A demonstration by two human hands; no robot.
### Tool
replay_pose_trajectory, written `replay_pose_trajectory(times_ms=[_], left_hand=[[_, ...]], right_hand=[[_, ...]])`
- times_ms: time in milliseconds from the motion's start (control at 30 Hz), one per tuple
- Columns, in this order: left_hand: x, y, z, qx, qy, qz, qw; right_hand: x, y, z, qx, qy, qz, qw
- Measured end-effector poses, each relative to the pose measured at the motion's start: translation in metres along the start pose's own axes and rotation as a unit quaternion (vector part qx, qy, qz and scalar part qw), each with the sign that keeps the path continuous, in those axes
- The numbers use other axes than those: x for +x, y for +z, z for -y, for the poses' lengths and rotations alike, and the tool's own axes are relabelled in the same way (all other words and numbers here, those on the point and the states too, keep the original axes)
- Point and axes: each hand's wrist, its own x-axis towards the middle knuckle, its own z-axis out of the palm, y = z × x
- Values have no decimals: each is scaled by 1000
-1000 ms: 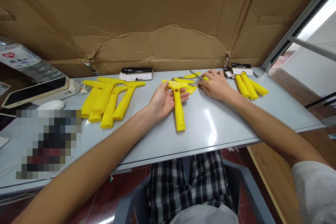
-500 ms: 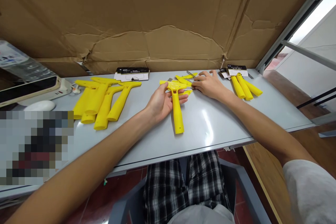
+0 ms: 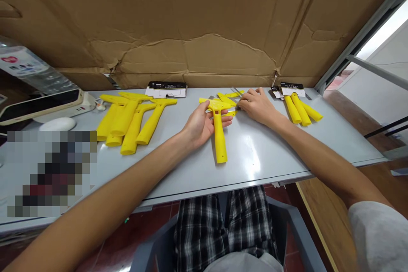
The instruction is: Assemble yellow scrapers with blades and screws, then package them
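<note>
Three yellow handles (image 3: 300, 109) near right hand (image 3: 256, 104)

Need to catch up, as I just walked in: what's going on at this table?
A seated person's left hand holds one yellow T-shaped handle by its head. Their right hand reaches in among smaller yellow pieces just beyond it; whether it grips one is hard to tell. A cluster of similar handles lies to the left, and three yellow tubes lie by black-and-white cards on the right.
</note>
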Motion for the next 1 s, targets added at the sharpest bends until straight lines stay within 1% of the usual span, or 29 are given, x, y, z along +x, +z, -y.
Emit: replay_pose_trajectory(times_ms=[100,200,267,300,367,400,433,500,567,600,633,667,700,800,900,1000], left_hand=[[-1,1,0,0,5,4,1000],[-1,0,0,-1,16,12,1000],[0,-1,0,-1,16,15,1000],[1,-2,1,2,15,19,1000],[2,-5,3,13,14,31,999],[3,-5,4,21,14,38,999],[3,-6,5,30,18,42,999],[2,-6,7,46,35,35,998],[0,-6,7,55,56,20,997],[-1,-5,7,55,66,13,996],[-2,-4,6,52,73,8,996],[-2,-4,6,49,79,4,996],[-3,-3,6,45,84,0,995],[-2,-4,5,35,103,-22,994],[0,-6,4,23,136,-44,989],[3,-8,2,19,151,-45,987]], right_hand=[[1,0,0,9,6,-37,999],[2,3,0,74,23,-108,991],[1,3,1,155,53,-173,971],[1,2,2,200,76,-204,955],[0,-3,4,295,143,-249,911],[0,-6,6,349,184,-261,881],[0,-10,8,408,224,-265,845],[0,-18,15,535,292,-254,751],[0,-25,23,643,326,-232,653],[0,-28,27,680,334,-222,613],[0,-30,31,707,337,-215,584],[0,-32,35,724,340,-209,563],[0,-33,38,734,343,-207,548],[0,-34,41,749,360,-208,515],[0,-34,39,754,386,-206,489],[1,-37,40,758,408,-195,471]])
